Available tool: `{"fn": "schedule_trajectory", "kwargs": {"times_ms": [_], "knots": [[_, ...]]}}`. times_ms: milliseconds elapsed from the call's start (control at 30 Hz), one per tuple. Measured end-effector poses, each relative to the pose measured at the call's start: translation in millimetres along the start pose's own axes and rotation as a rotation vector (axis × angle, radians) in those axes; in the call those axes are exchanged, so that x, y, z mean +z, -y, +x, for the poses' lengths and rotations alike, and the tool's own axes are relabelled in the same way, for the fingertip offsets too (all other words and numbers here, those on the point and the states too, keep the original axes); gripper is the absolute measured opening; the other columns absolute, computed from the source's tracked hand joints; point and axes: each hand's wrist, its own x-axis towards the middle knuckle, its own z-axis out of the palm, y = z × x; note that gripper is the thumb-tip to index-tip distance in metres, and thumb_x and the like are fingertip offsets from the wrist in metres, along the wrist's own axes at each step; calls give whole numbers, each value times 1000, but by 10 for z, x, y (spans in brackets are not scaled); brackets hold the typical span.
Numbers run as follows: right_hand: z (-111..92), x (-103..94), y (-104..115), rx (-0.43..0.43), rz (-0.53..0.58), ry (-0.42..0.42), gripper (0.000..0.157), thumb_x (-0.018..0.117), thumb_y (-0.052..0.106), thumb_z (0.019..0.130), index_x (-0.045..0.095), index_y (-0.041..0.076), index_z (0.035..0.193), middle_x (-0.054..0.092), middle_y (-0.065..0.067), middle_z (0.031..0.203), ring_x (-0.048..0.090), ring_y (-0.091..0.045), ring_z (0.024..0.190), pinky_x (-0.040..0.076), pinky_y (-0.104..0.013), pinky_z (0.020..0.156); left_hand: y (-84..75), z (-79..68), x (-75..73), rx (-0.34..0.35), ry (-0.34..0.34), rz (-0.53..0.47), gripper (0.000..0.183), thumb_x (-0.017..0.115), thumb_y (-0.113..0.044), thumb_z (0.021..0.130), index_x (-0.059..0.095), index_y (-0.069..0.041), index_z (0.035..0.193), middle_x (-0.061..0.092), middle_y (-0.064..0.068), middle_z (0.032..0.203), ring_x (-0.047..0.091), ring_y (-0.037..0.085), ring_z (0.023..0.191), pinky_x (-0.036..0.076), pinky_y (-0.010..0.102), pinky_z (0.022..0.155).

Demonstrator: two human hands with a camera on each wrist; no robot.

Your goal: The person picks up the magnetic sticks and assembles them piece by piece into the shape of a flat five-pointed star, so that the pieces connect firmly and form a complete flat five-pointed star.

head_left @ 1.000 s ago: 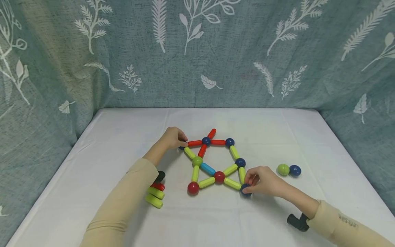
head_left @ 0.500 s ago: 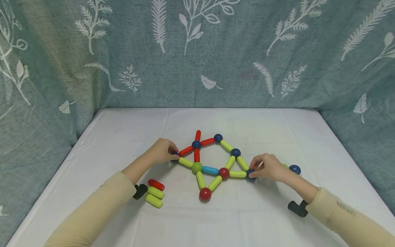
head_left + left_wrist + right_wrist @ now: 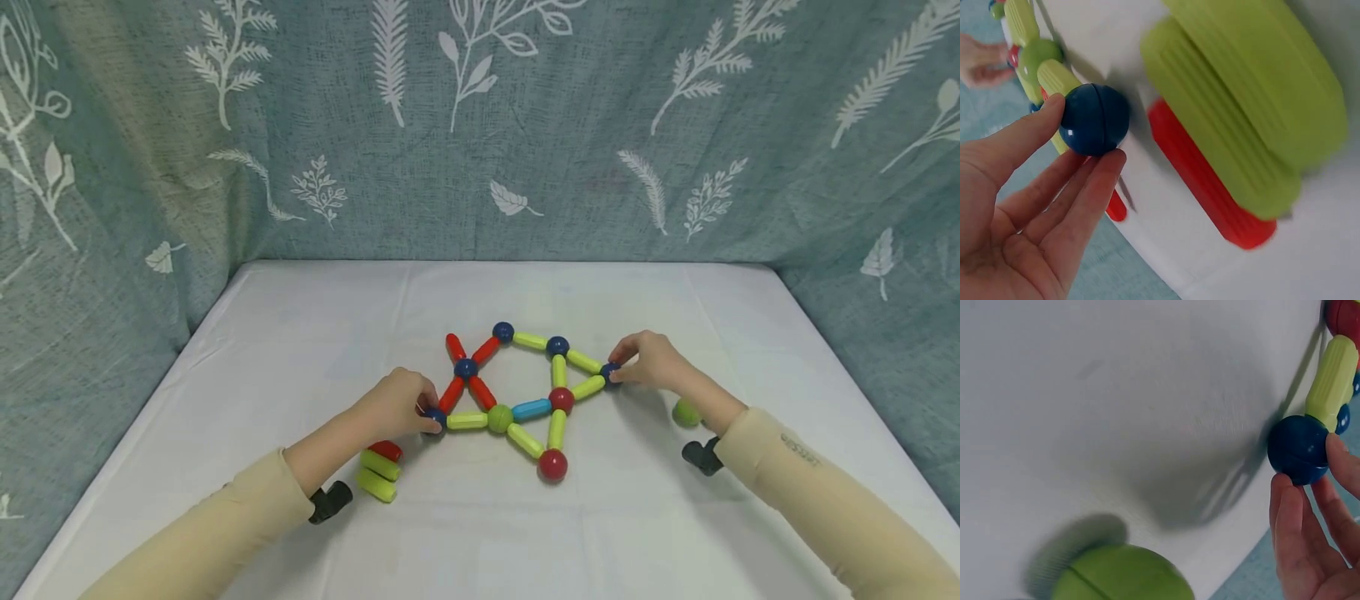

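A flat framework of coloured sticks and balls lies mid-table. My left hand [image 3: 397,406] pinches the dark blue ball [image 3: 1094,119] at its near left corner between thumb and fingertips. At the far right corner, my right hand [image 3: 652,362] grips another dark blue ball [image 3: 1299,449] by its fingertips. Red sticks cross at a blue ball [image 3: 466,369] on the left side. A light blue stick [image 3: 532,409] joins a green ball [image 3: 500,419] to a red ball [image 3: 561,400]. A second red ball [image 3: 552,466] forms the front point, joined by two yellow-green sticks.
Loose yellow-green sticks [image 3: 377,484] and a red stick [image 3: 1210,178] lie side by side below my left hand. A loose green ball [image 3: 686,413] sits beneath my right forearm. The patterned curtain [image 3: 480,167] hangs behind the white table [image 3: 300,300].
The whole framework has turned counterclockwise: its left corner came toward me with my left hand, while its right corner moved away with my right. The front red ball swung rightward.
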Motion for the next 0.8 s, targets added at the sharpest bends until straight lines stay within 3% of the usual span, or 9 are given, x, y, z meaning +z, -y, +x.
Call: {"fn": "schedule_trajectory", "kwargs": {"times_ms": [233, 500, 800], "knots": [[176, -52, 15, 43, 18, 0, 27, 68, 6, 81, 62, -6, 105, 60, -25, 108, 62, -24, 79, 52, -28, 64, -192, -66, 145, -14, 10, 11, 18, 80, -16, 69, 65, -6, 72, 55, -3, 62, 50, 10, 59, 43, 23, 54], [404, -107, 28, 80, 61, 20, 29, 65, 8, 84, 61, -5, 110, 58, -24, 114, 61, -27, 88, 52, -28, 68, -373, -139, 278, 53, -12, 39, 25, 81, -19, 68, 58, -9, 63, 50, -4, 53, 46, 10, 51, 39, 21, 48], [472, -120, 47, 122, 102, 42, 31, 64, 6, 84, 60, -5, 113, 57, -24, 116, 59, -27, 93, 51, -28, 70, -392, -154, 298, 68, -28, 34, 27, 81, -19, 68, 57, -9, 61, 49, -5, 52, 45, 9, 49, 39, 21, 47]]}}
